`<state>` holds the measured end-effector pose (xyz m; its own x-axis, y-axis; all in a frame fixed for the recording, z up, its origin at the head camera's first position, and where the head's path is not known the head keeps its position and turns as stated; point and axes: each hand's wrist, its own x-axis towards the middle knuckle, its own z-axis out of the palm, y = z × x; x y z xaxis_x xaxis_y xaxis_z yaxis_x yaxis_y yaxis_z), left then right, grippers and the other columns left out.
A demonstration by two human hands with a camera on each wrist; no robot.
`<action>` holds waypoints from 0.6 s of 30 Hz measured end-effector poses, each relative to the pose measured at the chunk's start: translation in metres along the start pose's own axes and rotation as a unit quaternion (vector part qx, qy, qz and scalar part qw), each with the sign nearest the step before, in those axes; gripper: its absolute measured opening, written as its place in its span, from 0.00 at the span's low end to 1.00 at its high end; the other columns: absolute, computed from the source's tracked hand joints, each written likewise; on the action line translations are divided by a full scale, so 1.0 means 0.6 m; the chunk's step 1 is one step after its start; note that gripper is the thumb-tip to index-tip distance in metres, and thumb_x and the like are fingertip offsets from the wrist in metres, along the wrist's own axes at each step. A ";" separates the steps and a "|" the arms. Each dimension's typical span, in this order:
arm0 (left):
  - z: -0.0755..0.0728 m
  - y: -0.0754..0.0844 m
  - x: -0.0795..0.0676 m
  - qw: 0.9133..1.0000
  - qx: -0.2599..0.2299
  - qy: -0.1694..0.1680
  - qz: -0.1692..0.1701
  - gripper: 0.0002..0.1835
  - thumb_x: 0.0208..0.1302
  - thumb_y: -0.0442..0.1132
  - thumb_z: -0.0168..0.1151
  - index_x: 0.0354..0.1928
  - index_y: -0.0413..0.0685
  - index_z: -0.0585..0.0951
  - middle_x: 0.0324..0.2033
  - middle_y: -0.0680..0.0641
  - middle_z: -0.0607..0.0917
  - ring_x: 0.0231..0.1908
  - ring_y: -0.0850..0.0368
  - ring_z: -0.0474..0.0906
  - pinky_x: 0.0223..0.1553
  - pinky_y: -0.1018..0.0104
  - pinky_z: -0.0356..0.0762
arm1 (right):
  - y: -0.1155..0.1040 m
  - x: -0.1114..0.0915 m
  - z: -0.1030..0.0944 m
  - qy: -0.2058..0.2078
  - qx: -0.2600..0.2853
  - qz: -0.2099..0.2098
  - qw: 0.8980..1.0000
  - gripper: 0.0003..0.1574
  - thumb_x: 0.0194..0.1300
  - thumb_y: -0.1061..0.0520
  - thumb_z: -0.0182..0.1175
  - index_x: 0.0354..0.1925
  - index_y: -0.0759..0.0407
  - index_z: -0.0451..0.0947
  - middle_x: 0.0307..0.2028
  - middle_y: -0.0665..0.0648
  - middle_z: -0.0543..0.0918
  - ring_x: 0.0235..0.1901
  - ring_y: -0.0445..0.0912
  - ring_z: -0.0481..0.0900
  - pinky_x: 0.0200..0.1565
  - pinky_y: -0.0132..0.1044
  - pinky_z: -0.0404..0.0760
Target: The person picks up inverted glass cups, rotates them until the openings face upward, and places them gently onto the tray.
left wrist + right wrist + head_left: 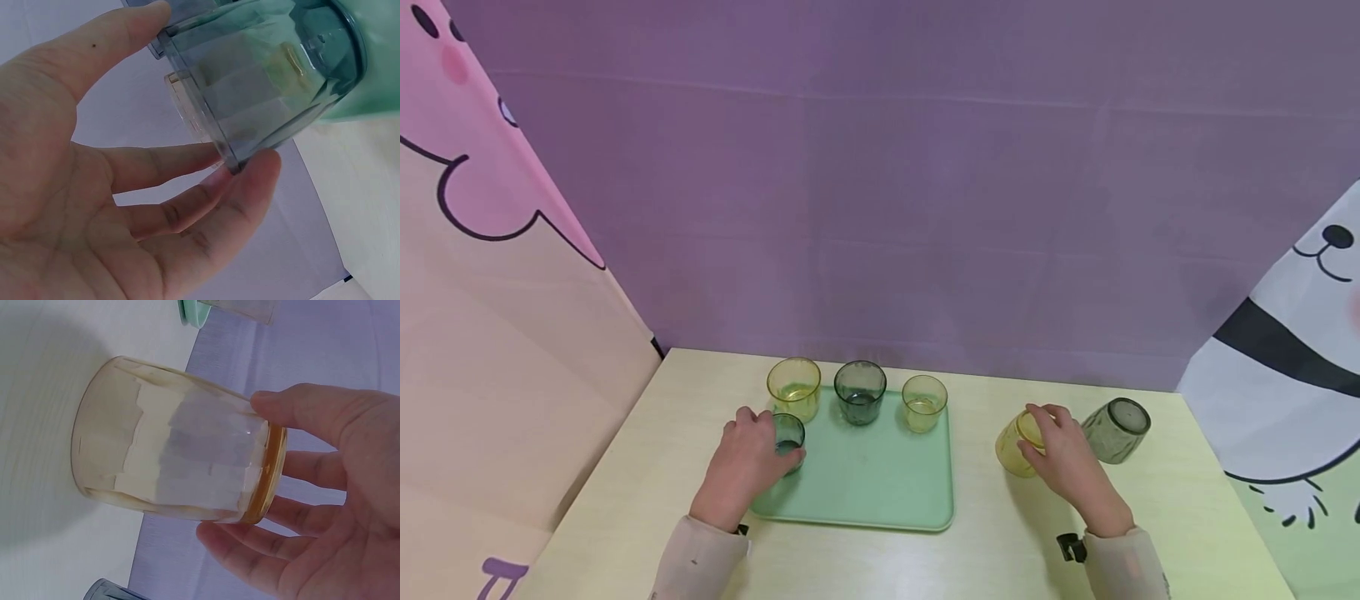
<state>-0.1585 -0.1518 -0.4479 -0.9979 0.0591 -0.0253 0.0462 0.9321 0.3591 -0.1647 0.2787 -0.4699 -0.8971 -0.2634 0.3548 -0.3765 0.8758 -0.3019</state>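
My left hand (741,462) pinches the rim of a dark green glass cup (787,430), which stands upright on the left part of a light green tray (872,492). In the left wrist view, thumb and fingers lie on opposite sides of this cup (262,81). A yellow glass cup (1015,446) stands upside down on the table, right of the tray. My right hand (1069,462) grips it near its base from above. The right wrist view shows the yellow cup (169,444) mouth-down, with thumb and fingers around the base end.
Along the tray's back edge stand a larger yellow cup (793,390), a dark grey cup (860,392) and a small yellow cup (923,404), all upright. An upside-down grey-green cup (1112,433) is just beyond my right hand. A purple cloth (880,208) hangs behind the table.
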 end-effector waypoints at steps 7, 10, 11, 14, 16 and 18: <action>-0.006 0.003 -0.005 1.000 -0.012 -0.001 -0.005 0.39 0.58 0.51 0.73 0.54 0.20 0.71 0.50 0.24 0.70 0.48 0.28 0.70 0.46 0.40 0.76 | 0.004 -0.003 0.009 0.037 0.004 -0.030 0.999 0.33 0.55 0.66 0.73 0.57 0.74 0.73 0.47 0.76 0.74 0.41 0.70 0.77 0.40 0.61 0.79; -0.012 0.006 -0.008 1.000 -0.022 0.011 -0.002 0.40 0.58 0.50 0.73 0.56 0.20 0.71 0.52 0.24 0.70 0.51 0.27 0.69 0.47 0.38 0.76 | 0.004 -0.004 0.010 0.062 0.010 -0.050 0.997 0.33 0.53 0.67 0.74 0.56 0.75 0.74 0.46 0.76 0.75 0.41 0.70 0.77 0.40 0.61 0.79; -0.014 0.007 -0.009 1.000 -0.025 0.016 0.000 0.40 0.58 0.50 0.73 0.57 0.20 0.71 0.53 0.24 0.70 0.51 0.26 0.69 0.48 0.37 0.76 | 0.004 -0.004 0.010 0.068 0.012 -0.054 0.996 0.33 0.53 0.67 0.74 0.55 0.75 0.74 0.46 0.76 0.75 0.41 0.69 0.77 0.40 0.60 0.79; -0.017 0.009 -0.012 0.999 -0.036 0.028 0.008 0.39 0.59 0.49 0.73 0.60 0.22 0.71 0.55 0.24 0.71 0.53 0.26 0.69 0.50 0.37 0.75 | 0.003 -0.006 0.009 0.080 0.018 -0.058 0.995 0.33 0.51 0.68 0.74 0.55 0.75 0.74 0.45 0.76 0.75 0.43 0.69 0.76 0.41 0.60 0.79; -0.018 0.010 -0.012 0.999 -0.037 0.036 0.013 0.39 0.59 0.49 0.73 0.61 0.23 0.71 0.56 0.24 0.71 0.54 0.26 0.70 0.51 0.37 0.75 | 0.002 -0.007 0.008 0.082 0.021 -0.057 0.995 0.33 0.51 0.68 0.74 0.55 0.75 0.74 0.46 0.75 0.75 0.44 0.69 0.76 0.42 0.60 0.79; -0.018 0.013 -0.013 0.998 -0.040 0.046 0.019 0.39 0.59 0.49 0.73 0.61 0.25 0.71 0.56 0.25 0.71 0.54 0.26 0.70 0.52 0.38 0.75 | -0.001 -0.009 0.005 0.079 0.027 -0.055 0.995 0.34 0.52 0.67 0.74 0.56 0.74 0.74 0.46 0.75 0.75 0.45 0.68 0.76 0.43 0.60 0.79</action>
<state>-0.1509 -0.1492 -0.4347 -0.9956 0.0582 0.0738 0.0845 0.8982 0.4313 -0.1605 0.2784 -0.4742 -0.8034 -0.2856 0.5224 -0.4865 0.8207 -0.2996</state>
